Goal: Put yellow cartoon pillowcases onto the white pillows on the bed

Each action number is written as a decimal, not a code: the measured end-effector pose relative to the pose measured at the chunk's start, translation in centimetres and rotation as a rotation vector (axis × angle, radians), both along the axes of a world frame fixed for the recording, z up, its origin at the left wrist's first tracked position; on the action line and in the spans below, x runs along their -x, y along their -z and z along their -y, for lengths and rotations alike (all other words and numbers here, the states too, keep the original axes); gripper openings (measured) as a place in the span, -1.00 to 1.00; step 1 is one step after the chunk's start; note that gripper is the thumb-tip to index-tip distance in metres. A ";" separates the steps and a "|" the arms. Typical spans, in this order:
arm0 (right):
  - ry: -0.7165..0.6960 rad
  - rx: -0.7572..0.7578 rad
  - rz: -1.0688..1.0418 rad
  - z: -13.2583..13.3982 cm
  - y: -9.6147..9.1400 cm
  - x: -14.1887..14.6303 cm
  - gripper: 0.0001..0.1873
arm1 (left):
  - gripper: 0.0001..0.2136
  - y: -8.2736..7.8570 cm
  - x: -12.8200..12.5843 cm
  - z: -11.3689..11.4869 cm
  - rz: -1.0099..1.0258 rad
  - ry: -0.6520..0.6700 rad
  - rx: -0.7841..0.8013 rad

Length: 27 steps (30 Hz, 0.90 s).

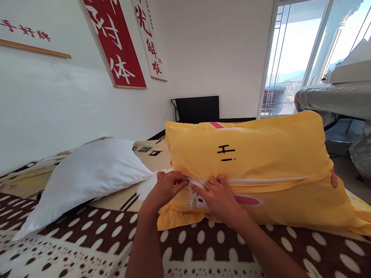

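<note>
The yellow pillow (278, 150) sat on the spotted blanket (174, 249), its cover seemingly already filled. Left hand (168, 187) and right hand (218, 197) each had a grip pinched on the zip (261, 180) near its left end; how much stood open was unclear.

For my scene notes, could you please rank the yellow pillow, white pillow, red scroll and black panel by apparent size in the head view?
Largest: yellow pillow
white pillow
red scroll, visible part
Smallest: black panel
</note>
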State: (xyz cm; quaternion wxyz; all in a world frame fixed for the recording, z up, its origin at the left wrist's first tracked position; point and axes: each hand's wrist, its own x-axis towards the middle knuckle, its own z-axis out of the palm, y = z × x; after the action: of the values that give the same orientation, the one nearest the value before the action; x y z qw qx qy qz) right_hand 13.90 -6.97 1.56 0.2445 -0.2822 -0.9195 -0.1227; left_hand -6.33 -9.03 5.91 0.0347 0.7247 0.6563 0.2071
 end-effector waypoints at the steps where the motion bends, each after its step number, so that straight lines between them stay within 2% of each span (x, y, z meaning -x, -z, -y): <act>1: 0.001 -0.003 -0.002 0.0 0.0 0.0 -0.48 | -0.74 0.0 0.2 0.0 0.011 -0.001 0.002; 13: 0.018 0.008 -0.032 0.3 -0.1 0.4 -0.55 | -0.88 0.0 -0.9 -0.1 -0.070 -0.139 -0.085; 16: 0.015 0.007 -0.038 0.2 0.0 0.4 -0.53 | -0.88 -0.2 -1.8 -0.2 -0.069 -0.235 -0.078; 21: 0.017 0.003 -0.043 0.2 -0.1 0.3 -0.52 | -0.80 -0.9 -3.0 0.1 -0.034 -0.485 -0.019; 27: 0.018 -0.011 -0.056 0.0 0.1 0.3 -0.61 | -0.81 -0.9 -2.7 -0.5 0.093 -0.473 0.052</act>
State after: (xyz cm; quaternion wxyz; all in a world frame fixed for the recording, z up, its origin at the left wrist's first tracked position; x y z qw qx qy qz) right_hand 13.64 -7.01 1.50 0.2707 -0.2925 -0.9090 -0.1218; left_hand -3.59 -8.56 6.78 0.0340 0.5395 0.8104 0.2258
